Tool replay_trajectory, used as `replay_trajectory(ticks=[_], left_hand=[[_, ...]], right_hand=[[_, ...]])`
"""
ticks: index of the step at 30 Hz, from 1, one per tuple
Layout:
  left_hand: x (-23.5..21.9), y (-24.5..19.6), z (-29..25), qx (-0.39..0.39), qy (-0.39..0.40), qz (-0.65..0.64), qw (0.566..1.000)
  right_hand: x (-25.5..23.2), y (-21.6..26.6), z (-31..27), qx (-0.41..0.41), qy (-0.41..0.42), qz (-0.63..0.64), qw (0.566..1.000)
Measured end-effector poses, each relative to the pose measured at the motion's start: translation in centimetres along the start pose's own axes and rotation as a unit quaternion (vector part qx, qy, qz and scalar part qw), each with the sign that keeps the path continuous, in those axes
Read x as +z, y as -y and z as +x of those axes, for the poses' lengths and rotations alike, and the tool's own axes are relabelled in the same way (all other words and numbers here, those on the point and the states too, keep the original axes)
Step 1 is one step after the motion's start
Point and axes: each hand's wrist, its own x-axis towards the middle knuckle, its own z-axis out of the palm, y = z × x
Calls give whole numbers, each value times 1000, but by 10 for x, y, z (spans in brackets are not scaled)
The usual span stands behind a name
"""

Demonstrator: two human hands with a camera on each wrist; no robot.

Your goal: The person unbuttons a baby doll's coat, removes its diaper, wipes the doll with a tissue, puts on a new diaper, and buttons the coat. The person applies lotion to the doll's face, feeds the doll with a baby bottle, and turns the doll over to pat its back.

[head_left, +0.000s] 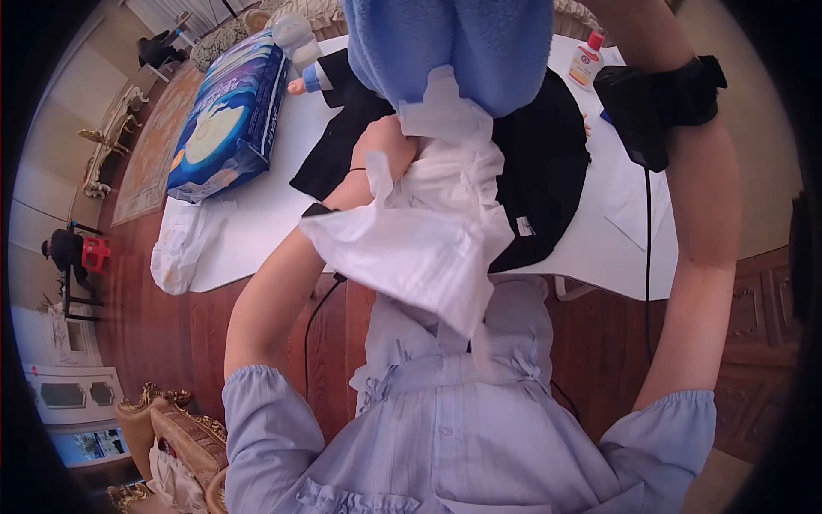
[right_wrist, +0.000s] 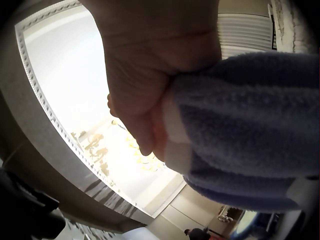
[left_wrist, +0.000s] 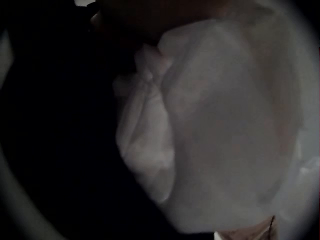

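A white diaper (head_left: 454,184) hangs unfolded below the raised, blue fleece-clad legs (head_left: 445,51) of a doll. My left hand (head_left: 381,147) grips the diaper at its left side, fingers partly hidden by it; in the left wrist view, the white sheet (left_wrist: 225,125) fills much of the picture. Up high, my right hand (right_wrist: 142,85) holds the doll's legs together at the feet, which show white (right_wrist: 176,135) beside the fingers. Black clothing (head_left: 539,180) spreads around the doll, and a small doll hand (head_left: 296,86) sticks out of a sleeve on the left.
On the white table (head_left: 248,257), a blue diaper pack (head_left: 231,120) lies at the left, a crumpled white diaper (head_left: 184,248) in front of it. A red-capped bottle (head_left: 586,62) stands at the back right. A cable (head_left: 648,257) hangs from my right wrist.
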Motion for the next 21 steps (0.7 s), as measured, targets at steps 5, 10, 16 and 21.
replay_trajectory(ticks=[5, 10, 16, 21], left_hand=[[-25, -22, -12, -49, 79, 42, 995], [-40, -20, -15, -11, 10, 154, 988], [-75, -22, -51, 186, -92, -36, 977], [-69, -43, -60, 318, 214, -147, 912]], right_hand=[[-1, 3, -2, 1, -8, -19, 1000], [-1, 6, -6, 2, -17, -37, 999], [-5, 9, -10, 2, -32, -61, 998], [-2, 12, -9, 1, -35, -76, 996]])
